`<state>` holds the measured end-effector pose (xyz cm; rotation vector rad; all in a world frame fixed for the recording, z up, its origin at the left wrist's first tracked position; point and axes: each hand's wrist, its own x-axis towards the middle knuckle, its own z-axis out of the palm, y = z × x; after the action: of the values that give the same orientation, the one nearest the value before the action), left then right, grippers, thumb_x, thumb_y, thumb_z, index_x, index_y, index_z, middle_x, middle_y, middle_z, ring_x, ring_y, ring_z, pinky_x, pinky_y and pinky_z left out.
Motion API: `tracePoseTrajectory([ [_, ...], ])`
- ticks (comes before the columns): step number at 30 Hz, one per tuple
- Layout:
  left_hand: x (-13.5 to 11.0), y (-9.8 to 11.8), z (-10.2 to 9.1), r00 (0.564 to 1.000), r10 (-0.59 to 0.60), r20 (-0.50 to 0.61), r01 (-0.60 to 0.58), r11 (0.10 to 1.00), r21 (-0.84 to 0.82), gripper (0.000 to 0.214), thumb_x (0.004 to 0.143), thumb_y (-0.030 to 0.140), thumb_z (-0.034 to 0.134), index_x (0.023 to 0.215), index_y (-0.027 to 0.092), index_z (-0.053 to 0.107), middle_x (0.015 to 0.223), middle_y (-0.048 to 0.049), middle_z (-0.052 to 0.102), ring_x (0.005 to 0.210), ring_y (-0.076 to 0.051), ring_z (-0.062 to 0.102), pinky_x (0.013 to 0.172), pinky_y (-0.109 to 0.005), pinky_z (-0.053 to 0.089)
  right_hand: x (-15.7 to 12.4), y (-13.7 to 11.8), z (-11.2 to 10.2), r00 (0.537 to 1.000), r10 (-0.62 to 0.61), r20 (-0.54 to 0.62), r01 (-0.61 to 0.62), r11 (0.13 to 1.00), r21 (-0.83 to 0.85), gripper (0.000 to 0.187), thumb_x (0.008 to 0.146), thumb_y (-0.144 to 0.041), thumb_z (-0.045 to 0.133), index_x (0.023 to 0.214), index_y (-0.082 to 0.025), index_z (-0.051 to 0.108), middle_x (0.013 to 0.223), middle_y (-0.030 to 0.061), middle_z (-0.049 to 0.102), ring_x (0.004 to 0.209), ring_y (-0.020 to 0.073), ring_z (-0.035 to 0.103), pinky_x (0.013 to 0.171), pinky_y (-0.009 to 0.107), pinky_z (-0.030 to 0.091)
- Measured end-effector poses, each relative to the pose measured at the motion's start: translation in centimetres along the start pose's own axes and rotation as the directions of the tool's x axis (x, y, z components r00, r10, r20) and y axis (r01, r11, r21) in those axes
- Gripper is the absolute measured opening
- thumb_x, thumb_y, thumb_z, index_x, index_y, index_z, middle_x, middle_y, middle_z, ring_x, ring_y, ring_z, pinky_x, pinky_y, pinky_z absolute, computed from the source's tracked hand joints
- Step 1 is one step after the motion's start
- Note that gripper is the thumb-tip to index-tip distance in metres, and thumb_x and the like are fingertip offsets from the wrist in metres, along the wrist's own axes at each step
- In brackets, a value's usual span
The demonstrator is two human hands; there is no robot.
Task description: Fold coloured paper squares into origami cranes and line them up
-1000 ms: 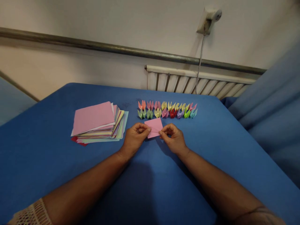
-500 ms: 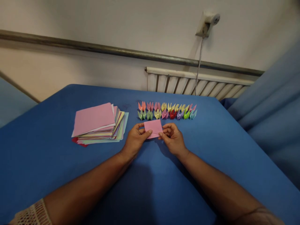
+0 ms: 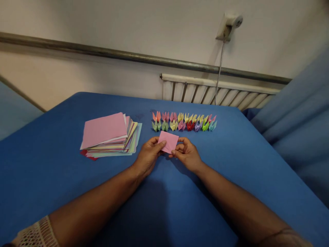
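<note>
A small pink square of paper (image 3: 169,141) is held up between both hands above the blue table. My left hand (image 3: 149,153) grips its left side, thumb lying on the front face. At its lower right corner, my right hand (image 3: 189,154) pinches the paper between thumb and fingers. Just beyond stand two rows of small folded paper cranes (image 3: 181,126) in several colours, among them red, yellow, green and pink. To the left of my left hand lies a stack of coloured paper (image 3: 105,130), a pink sheet on top.
The blue table (image 3: 108,199) reaches back to a wall with a metal rail (image 3: 133,58) and a white radiator (image 3: 190,79). A plug with a cord sits in the wall socket (image 3: 227,29). Blue curtains (image 3: 305,109) hang at the right.
The pink paper has turned slightly clockwise between my hands. My right thumb has shifted a little left and down along its lower edge.
</note>
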<state>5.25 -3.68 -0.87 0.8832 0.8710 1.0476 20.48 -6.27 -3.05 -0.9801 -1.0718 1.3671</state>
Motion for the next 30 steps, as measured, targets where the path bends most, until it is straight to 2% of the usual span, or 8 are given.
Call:
tracePoseTrajectory([
  [5, 0.3, 0.6, -0.7, 0.982, -0.063, 0.178, 0.006, 0.953, 0.301, 0.027, 0.069, 0.03, 0.072, 0.09, 0.014, 0.065, 0.078, -0.0014, 0.066, 0.067, -0.012, 0.059, 0.064, -0.023, 0.047, 0.2, -0.7, -1.4, 0.992, 0.124, 0.027, -0.124, 0.992, 0.016, 0.043, 0.072, -0.053, 0.069, 0.099, -0.022, 0.056, 0.082, 0.0015, 0.065, 0.07, 0.0146, 0.062, 0.062, 0.029, 0.049],
  [9, 0.2, 0.5, -0.8, 0.938, -0.124, 0.325, -0.073, 0.843, 0.532, 0.035, 0.069, 0.029, 0.07, 0.101, 0.017, 0.064, 0.082, -0.0015, 0.068, 0.069, -0.015, 0.061, 0.063, -0.025, 0.047, 0.5, -0.3, -1.6, 0.997, 0.083, 0.003, -0.083, 0.993, -0.082, 0.042, 0.062, -0.04, 0.079, 0.092, -0.021, 0.057, 0.064, -0.0052, 0.058, 0.056, 0.0104, 0.055, 0.055, 0.024, 0.044],
  [13, 0.4, 0.1, -1.0, 0.969, 0.044, 0.244, -0.201, 0.714, 0.671, 0.047, 0.073, 0.028, 0.067, 0.118, 0.019, 0.055, 0.077, -0.0005, 0.067, 0.067, -0.016, 0.062, 0.062, -0.028, 0.048, 0.8, 0.6, -1.4, 0.999, 0.028, -0.047, -0.035, 0.985, -0.168, 0.032, 0.062, -0.03, 0.075, 0.086, -0.021, 0.057, 0.056, -0.0089, 0.053, 0.048, 0.0087, 0.049, 0.051, 0.023, 0.042],
  [15, 0.6, -0.1, -1.2, 0.957, 0.152, 0.248, -0.286, 0.637, 0.716, 0.046, 0.074, 0.025, 0.065, 0.119, 0.021, 0.054, 0.086, -0.0022, 0.067, 0.072, -0.017, 0.062, 0.068, -0.03, 0.05, 1.0, 1.1, -1.6, 0.993, 0.005, -0.117, -0.03, 0.977, -0.213, 0.029, 0.063, -0.029, 0.073, 0.085, -0.021, 0.056, 0.057, -0.0077, 0.055, 0.05, 0.0097, 0.052, 0.051, 0.023, 0.043],
  [18, 0.8, 0.0, -1.5, 0.88, 0.266, 0.394, -0.474, 0.422, 0.773, 0.039, 0.077, 0.021, 0.063, 0.115, 0.022, 0.058, 0.105, -0.0054, 0.065, 0.092, -0.02, 0.06, 0.086, -0.037, 0.047, 1.4, 1.8, -2.3, 0.976, -0.047, -0.213, -0.02, 0.953, -0.302, 0.026, 0.065, -0.029, 0.07, 0.086, -0.02, 0.056, 0.06, -0.0057, 0.059, 0.052, 0.0109, 0.054, 0.052, 0.024, 0.044],
  [22, 0.8, 0.5, -1.5, 0.746, 0.233, 0.624, -0.663, 0.164, 0.731, 0.02, 0.084, 0.02, 0.056, 0.102, 0.021, 0.065, 0.111, -0.0071, 0.063, 0.103, -0.022, 0.055, 0.094, -0.041, 0.041, 1.8, 2.3, -3.4, 0.968, -0.099, -0.229, -0.019, 0.886, -0.463, 0.023, 0.069, -0.028, 0.066, 0.089, -0.021, 0.058, 0.064, -0.0053, 0.06, 0.054, 0.0112, 0.054, 0.054, 0.024, 0.044],
  [26, 0.4, 0.9, -1.2, 0.698, 0.253, 0.67, -0.701, 0.048, 0.712, 0.019, 0.087, 0.02, 0.053, 0.1, 0.02, 0.067, 0.123, -0.0097, 0.058, 0.113, -0.025, 0.05, 0.099, -0.043, 0.036, 2.0, 2.5, -4.1, 0.969, -0.123, -0.215, -0.024, 0.818, -0.574, 0.022, 0.07, -0.026, 0.064, 0.091, -0.022, 0.059, 0.068, -0.0051, 0.06, 0.057, 0.0118, 0.055, 0.057, 0.025, 0.044],
  [30, 0.4, 0.5, -1.4, 0.708, 0.118, 0.696, -0.703, 0.029, 0.71, 0.023, 0.09, 0.021, 0.049, 0.108, 0.02, 0.063, 0.109, -0.0079, 0.065, 0.103, -0.023, 0.055, 0.092, -0.04, 0.04, 2.1, 2.7, -4.2, 0.975, -0.119, -0.189, -0.017, 0.804, -0.594, 0.022, 0.072, -0.025, 0.063, 0.093, -0.022, 0.058, 0.068, -0.0051, 0.059, 0.059, 0.0122, 0.055, 0.059, 0.026, 0.045],
])
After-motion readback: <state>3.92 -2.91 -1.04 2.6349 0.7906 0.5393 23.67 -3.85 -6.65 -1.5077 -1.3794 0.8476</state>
